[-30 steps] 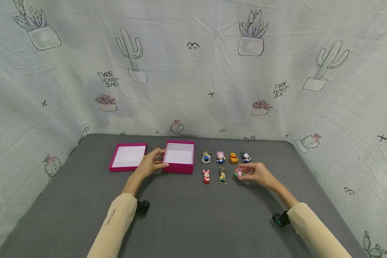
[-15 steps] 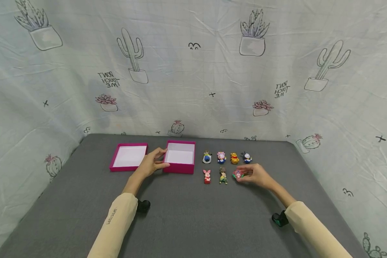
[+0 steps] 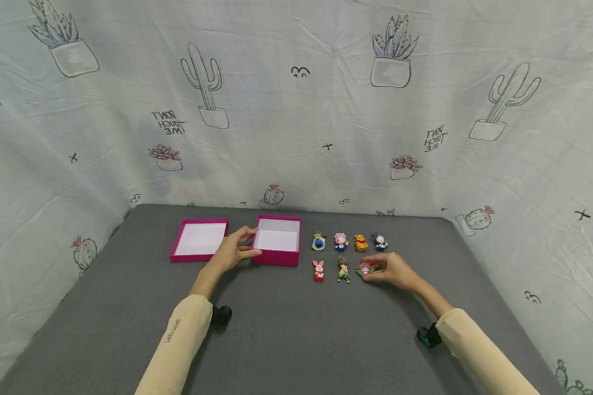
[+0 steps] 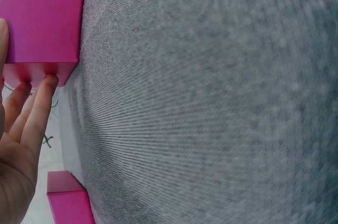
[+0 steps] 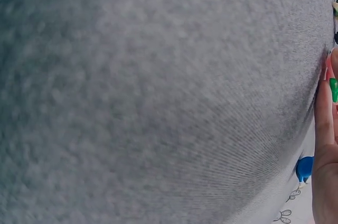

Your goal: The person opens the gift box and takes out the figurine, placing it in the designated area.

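Note:
My left hand (image 3: 232, 247) touches the left side of an open magenta box (image 3: 277, 258) with a white inside; in the left wrist view its straight fingertips press that side of the box (image 4: 45, 18). On the right, my right hand (image 3: 392, 270) pinches a small pink figurine (image 3: 364, 268) with green at its sides, low at the table. Only a sliver of it shows in the right wrist view, beside the fingers. To its left stand a green-clad figurine (image 3: 343, 270) and a pink rabbit-eared figurine in red (image 3: 318, 271).
A magenta box lid (image 3: 197, 238), white inside, lies left of the box. Behind the front row stand a blue-and-white figurine (image 3: 318, 242), a pink-and-blue one (image 3: 341, 242), a yellow bear (image 3: 361, 243) and a dark-blue-and-white one (image 3: 379, 242). The grey table (image 3: 286, 329) meets a printed cloth.
My right hand has moved slightly down and left with the pink figurine, bringing it nearer the front row. The left hand stays at the box. The whole view has shifted a little.

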Demonstrator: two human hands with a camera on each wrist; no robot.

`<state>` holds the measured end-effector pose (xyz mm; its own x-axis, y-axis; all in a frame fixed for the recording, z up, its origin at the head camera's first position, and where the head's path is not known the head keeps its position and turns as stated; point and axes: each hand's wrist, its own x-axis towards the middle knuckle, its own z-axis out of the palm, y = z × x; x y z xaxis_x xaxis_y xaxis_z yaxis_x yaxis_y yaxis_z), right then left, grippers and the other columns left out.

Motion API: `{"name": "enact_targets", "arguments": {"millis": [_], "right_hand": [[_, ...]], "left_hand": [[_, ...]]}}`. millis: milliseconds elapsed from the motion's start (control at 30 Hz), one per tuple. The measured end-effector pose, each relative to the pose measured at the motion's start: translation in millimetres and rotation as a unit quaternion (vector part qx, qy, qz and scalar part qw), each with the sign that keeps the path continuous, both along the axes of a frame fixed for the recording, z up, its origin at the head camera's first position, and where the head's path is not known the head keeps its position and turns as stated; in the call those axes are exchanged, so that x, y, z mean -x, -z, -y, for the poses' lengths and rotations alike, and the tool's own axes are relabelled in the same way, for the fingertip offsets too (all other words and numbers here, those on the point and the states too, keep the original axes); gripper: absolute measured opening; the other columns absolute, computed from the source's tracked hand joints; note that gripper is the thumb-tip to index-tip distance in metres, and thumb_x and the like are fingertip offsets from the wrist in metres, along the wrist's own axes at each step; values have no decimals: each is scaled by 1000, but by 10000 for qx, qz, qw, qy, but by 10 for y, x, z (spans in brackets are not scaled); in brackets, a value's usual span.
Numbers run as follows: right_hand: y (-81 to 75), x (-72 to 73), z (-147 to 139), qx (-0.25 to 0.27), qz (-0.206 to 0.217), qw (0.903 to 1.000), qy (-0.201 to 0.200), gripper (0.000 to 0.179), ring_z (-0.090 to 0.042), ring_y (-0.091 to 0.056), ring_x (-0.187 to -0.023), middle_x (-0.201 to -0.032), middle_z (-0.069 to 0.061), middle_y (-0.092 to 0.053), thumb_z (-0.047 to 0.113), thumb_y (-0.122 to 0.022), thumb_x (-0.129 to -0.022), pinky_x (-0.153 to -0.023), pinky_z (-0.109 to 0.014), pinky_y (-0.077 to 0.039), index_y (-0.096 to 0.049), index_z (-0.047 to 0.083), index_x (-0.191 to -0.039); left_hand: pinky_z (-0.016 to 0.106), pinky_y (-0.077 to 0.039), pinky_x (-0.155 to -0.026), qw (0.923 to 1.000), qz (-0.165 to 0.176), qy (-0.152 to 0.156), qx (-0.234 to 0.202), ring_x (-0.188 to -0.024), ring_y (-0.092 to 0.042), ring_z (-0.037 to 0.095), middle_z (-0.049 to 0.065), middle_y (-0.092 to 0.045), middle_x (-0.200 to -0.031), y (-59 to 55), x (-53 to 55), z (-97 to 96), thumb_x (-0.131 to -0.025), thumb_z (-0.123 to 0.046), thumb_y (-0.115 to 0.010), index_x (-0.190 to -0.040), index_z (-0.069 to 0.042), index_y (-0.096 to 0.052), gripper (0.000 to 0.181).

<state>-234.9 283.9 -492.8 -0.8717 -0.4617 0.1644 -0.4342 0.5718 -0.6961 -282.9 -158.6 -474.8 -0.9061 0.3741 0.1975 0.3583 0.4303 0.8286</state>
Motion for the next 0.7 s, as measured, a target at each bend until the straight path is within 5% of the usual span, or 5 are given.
{"name": "enact_targets", "arguments": {"millis": [333, 700], "right_hand": [[29, 22, -20, -58, 18, 10000, 24, 50, -11, -63, -83, -101, -12, -69, 18, -80, -79, -70, -23, -56, -63, -7, -119], [7, -2, -41, 158, 288, 9995, 15, 54, -23, -65, -87, -103, -18, -67, 12, -80, -77, -76, -29, -57, -60, -11, -122]], "left_hand": [[48, -46, -95, 10000, -35, -50, 66, -127, -47, 35, 15, -42, -146, -2, 20, -6, -79, -11, -77, -118, 0, -52, 47], [49, -47, -94, 9999, -49, -4, 94, -129, -45, 35, 15, -41, -146, -27, -17, -9, -81, -9, -76, -119, 3, -51, 47]]}}
